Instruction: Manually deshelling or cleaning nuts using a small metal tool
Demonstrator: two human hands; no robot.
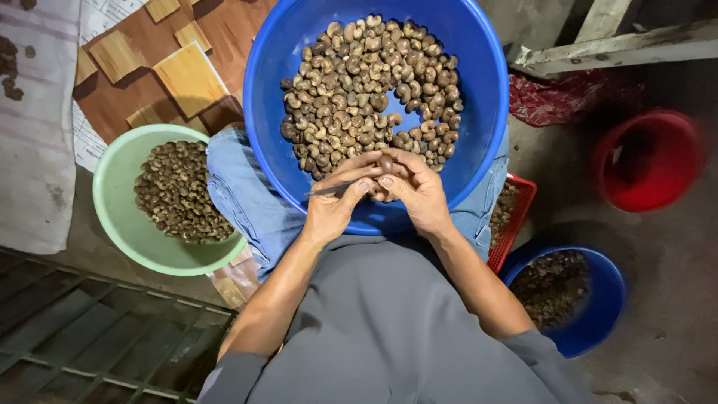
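Cloth (34, 127) is lying at the far left beside a patterned wooden floor patch (176, 71), and near it a pale green bowl (112, 187) is sitting full of small brown shell pieces (176, 191). Moving right, I am seeing my left hand (336, 202) closing its fingers around a thin metal pick (329, 188), its tip pointing left. Touching it, my right hand (415, 191) is pinching a single dark cashew nut (386, 162) between thumb and fingertips, just over the near rim of a large blue basin (486, 90) resting on my lap and holding a heap of cashew nuts (370, 86). Further right, a red crate (516, 217) is peeking out, a smaller blue bowl (598, 314) is holding dark shells near me, and a red bucket (647, 161) is standing far right.
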